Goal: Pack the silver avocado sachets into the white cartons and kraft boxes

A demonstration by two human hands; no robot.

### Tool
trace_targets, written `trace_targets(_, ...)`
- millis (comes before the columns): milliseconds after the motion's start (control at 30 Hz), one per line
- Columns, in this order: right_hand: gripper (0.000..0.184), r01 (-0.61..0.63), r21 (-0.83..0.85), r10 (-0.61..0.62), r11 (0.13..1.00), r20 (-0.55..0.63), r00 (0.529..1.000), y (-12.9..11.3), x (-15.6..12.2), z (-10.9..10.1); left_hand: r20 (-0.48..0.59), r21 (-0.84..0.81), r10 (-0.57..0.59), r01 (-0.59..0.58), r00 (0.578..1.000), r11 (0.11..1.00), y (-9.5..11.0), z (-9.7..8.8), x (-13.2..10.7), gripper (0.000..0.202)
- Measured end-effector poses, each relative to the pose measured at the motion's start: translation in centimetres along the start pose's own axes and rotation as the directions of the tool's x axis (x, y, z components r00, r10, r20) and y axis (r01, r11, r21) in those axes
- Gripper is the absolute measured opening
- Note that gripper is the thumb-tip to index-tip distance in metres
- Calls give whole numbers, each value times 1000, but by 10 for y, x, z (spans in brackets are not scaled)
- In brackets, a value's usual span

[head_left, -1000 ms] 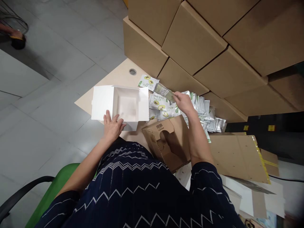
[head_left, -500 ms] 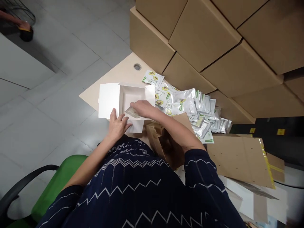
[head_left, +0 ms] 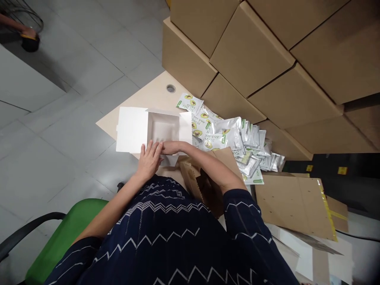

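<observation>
A white cardboard box lies open with its lid folded out to the left. My left hand grips the near wall of this box, fingers over the rim and thumb on the outer side. Beside it, my right hand reaches in over the near side. Its fingertips are hidden, so I cannot see whether anything is in them. To the right is a heap of silver-and-white packets printed with avocados and "Su-per Meal".
Large brown cartons are stacked behind the wooden table. Under my right forearm stands an open brown carton. Flattened cardboard lies right. A green chair is left. Another person's hand shows far left.
My right hand has moved down and slightly left, toward the near wall of the box. The flat packet that showed under it is out of sight. My left fingers have come closer to it.
</observation>
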State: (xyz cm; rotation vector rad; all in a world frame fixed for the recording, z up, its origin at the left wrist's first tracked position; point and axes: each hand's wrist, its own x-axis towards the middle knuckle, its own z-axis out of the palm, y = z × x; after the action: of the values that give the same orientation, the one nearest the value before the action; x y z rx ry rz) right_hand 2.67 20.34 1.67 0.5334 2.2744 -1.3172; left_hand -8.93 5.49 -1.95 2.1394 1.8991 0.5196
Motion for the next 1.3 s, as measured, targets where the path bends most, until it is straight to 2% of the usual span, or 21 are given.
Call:
trace_targets(100, 15, 55, -13, -55, 998, 0, 998, -9, -18, -11, 40, 2, 25, -25, 999, 1000, -4, 2, 0, 56)
trace_targets(200, 12, 45, 163, -54, 986, 53, 997, -11, -55, -36, 49, 7, 41, -42, 998, 999, -8, 2, 0, 38)
trace_targets(233, 13, 19, 238, -28, 971, 35, 999, -7, -69, -46, 46, 10, 47, -48, 998, 999, -9, 2, 0, 33)
trace_targets(300, 18, -63, 328, 97, 943, -90, 991, 10, -95, -67, 34, 11, 53, -53, 998, 999, -9, 3, 0, 25)
trace_targets(333, 19, -130, 316, 193, 940, -176, 965, 22, -106, -76, 28, 10, 53, -53, 998, 999, -8, 4, 0, 23)
trace_targets(400, 19, -357, 186, 400, 915, -337, 852, 50, -117, -90, 19, 9, 56, -56, 998, 998, -8, 6, 1, 20)
trace_targets(467, 17, -608, -4, 554, 794, -409, 725, 78, -115, -94, 13, 9, 56, -56, 998, 998, -7, 8, 2, 19)
trace_targets(500, 24, -693, -89, 610, 716, -404, 682, 90, -110, -91, 11, 10, 54, -54, 998, 998, -7, 8, 2, 19)
trace_targets(567, 57, -776, -193, 693, 600, -360, 625, 110, -96, -79, 5, 10, 46, -46, 999, 999, -7, 9, 2, 18)
trace_targets(633, 96, -813, -235, 744, 532, -329, 582, 124, -81, -60, -1, 9, 40, -40, 999, 999, -6, 8, 2, 18)
trace_targets(667, 107, -829, -248, 759, 501, -333, 559, 128, -74, -51, -2, 10, 41, -41, 999, 999, -6, 8, 3, 18)
trace_targets(733, 110, -852, -270, 772, 449, -364, 521, 136, -64, -35, 2, 13, 46, -46, 999, 999, -6, 8, 3, 19)
trace_targets(800, 98, -864, -270, 770, 424, -394, 501, 141, -60, -27, 8, 12, 46, -46, 999, 999, -6, 7, 3, 19)
trace_targets(900, 83, -860, -198, 741, 471, -441, 507, 143, -64, -32, 5, 10, 40, -40, 999, 999, -6, 8, 3, 19)
trace_targets(967, 64, -845, -142, 720, 515, -464, 516, 142, -73, -44, -1, 20, 47, -47, 999, 999, -6, 9, 3, 20)
trace_targets(1033, 46, -837, -69, 699, 544, -515, 496, 139, -86, -59, -5, 37, 57, -57, 998, 998, -7, 9, 2, 21)
trace_targets(1100, 38, -819, 24, 653, 573, -617, 439, 136, -104, -74, -8, 39, 61, -60, 998, 997, -7, 10, 2, 21)
trace_targets(1167, 34, -769, 128, 579, 626, -738, 348, 134, -124, -86, -9, 18, 56, -56, 998, 998, -7, 10, 2, 22)
trace_targets(1233, 41, -674, 207, 493, 709, -829, 264, 130, -145, -92, -8, 7, 54, -54, 999, 999, -7, 10, 2, 22)
trace_targets(1300, 56, -516, 246, 394, 820, -897, 199, 121, -165, -92, -10, 19, 55, -54, 998, 998, -7, 10, 2, 21)
